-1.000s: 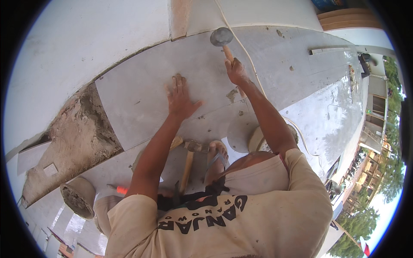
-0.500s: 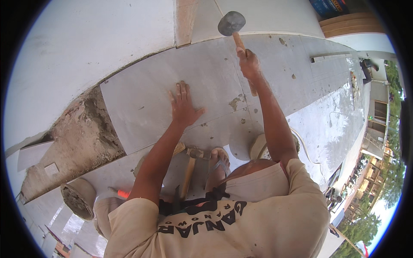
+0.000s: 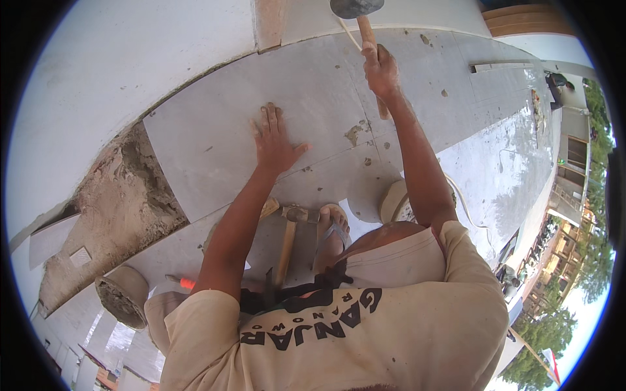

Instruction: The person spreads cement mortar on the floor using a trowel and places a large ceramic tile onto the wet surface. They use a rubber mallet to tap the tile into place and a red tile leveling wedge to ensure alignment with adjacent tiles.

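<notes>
My right hand (image 3: 382, 70) is wrapped round the wooden handle of a rubber mallet (image 3: 367, 30). Its dark head is raised toward the wall and partly cut off by the top edge of the view. Flat on a large grey floor tile (image 3: 202, 133) rests my left hand (image 3: 276, 144), its fingers spread. Mortar spots mark the tile surfaces near the joint between my hands. A hammer (image 3: 285, 251) with a wooden handle and metal head lies beside my sandalled foot (image 3: 334, 231).
Bare, rough mortar bed (image 3: 120, 202) borders the tile at left. A mortar-crusted bucket (image 3: 124, 290) lies near an orange-handled tool (image 3: 187, 283). Another bucket (image 3: 393, 201) sits by my right arm, with a pale cable (image 3: 467, 205) behind. A straight bar (image 3: 501, 67) and another person (image 3: 558, 81) are farther right.
The whole view has shifted, so the floor sits higher in the picture. The mallet has risen slightly more, its head reaching the top edge. My left hand stays flat on the tile.
</notes>
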The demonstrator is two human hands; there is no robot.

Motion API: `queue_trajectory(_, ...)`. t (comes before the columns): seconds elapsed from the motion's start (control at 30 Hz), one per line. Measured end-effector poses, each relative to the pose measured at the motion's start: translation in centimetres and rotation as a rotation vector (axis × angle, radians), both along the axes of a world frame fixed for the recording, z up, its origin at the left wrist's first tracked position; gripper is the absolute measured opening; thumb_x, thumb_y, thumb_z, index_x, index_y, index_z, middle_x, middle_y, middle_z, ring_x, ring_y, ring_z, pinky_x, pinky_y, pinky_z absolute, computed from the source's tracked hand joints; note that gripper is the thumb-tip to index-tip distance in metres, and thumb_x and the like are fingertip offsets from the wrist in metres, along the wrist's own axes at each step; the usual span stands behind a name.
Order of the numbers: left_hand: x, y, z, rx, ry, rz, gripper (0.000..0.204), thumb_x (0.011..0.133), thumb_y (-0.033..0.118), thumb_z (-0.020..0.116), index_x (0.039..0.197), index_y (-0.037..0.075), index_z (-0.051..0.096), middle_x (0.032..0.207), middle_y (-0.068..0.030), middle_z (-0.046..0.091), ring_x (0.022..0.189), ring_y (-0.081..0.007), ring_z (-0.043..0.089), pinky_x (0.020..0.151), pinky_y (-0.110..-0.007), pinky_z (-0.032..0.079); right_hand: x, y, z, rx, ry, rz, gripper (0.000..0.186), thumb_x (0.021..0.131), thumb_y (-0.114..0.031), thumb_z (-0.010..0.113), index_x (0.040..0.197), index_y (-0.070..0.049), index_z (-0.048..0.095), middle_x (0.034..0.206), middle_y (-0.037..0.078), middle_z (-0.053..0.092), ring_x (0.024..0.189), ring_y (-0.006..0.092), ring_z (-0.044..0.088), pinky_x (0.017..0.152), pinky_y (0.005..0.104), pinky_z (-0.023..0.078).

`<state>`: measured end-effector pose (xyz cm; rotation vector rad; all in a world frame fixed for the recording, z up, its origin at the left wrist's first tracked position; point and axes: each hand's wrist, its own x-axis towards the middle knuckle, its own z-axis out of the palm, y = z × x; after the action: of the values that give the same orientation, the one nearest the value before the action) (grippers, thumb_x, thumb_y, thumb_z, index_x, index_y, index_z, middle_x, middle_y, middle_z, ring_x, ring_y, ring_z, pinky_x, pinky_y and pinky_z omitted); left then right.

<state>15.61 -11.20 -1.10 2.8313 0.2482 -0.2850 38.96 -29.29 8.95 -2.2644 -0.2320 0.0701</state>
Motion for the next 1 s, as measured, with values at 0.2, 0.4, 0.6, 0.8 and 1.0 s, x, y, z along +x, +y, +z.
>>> queue_trajectory(0.2,1.3,0.2,-0.2,0.013,-0.050,0.014,0.118,0.077,0.072,0.059,0.151,-0.006,0.011,0.160,-0.0230,0.008,0.149,-0.0364,0.003,0.116,-0.061,0.002,-1.0,0.5,4.0,0.163,-0.196,-0.002,0.052,0.099,-0.051,0.045,0.096,0.000,0.055,0.063,0.005,0.052,0.057,0.0152,0.052,0.053,0.0326,0.042)
queue_trajectory(0.4,1.9,-1.0,0.2,-0.008,-0.050,0.009,0.117,0.077,0.073,0.057,0.151,-0.006,0.012,0.159,-0.0237,0.010,0.149,-0.0370,0.004,0.116,-0.061,0.003,-1.8,-2.7,-6.1,-0.454,0.016,0.084,0.055,0.099,-0.050,0.043,0.097,0.003,0.056,0.084,0.029,0.064,0.082,0.0492,0.062,0.074,0.0547,0.047)
queue_trajectory(0.6,1.8,0.2,-0.2,-0.031,-0.072,0.046,0.116,0.077,0.070,0.060,0.152,-0.005,0.011,0.160,-0.0230,0.008,0.149,-0.0367,0.003,0.116,-0.061,0.001,-1.7,1.7,3.8,-0.025,-0.096,0.045,0.055,0.098,-0.048,0.046,0.097,0.005,0.058,0.084,0.028,0.064,0.082,0.0476,0.063,0.071,0.0518,0.048)
queue_trajectory(0.8,1.9,-0.6,0.3,-0.069,-0.042,0.043,0.116,0.077,0.068,0.062,0.152,-0.005,0.011,0.160,-0.0219,0.006,0.149,-0.0358,0.000,0.116,-0.061,0.000,-2.3,0.0,-5.1,-0.278,-0.005,0.051,0.053,0.098,-0.047,0.049,0.099,0.006,0.059,0.085,0.028,0.064,0.084,0.0464,0.063,0.072,0.0508,0.049)
queue_trajectory(1.0,2.4,0.6,0.0,-0.052,-0.093,0.030,0.116,0.077,0.069,0.061,0.152,-0.005,0.012,0.160,-0.0217,0.006,0.149,-0.0355,-0.001,0.117,-0.060,0.000,-0.9,2.5,1.0,-0.157,0.014,0.028,0.053,0.098,-0.050,0.047,0.092,0.001,0.059,0.080,0.023,0.064,0.080,0.0404,0.064,0.071,0.0479,0.049)
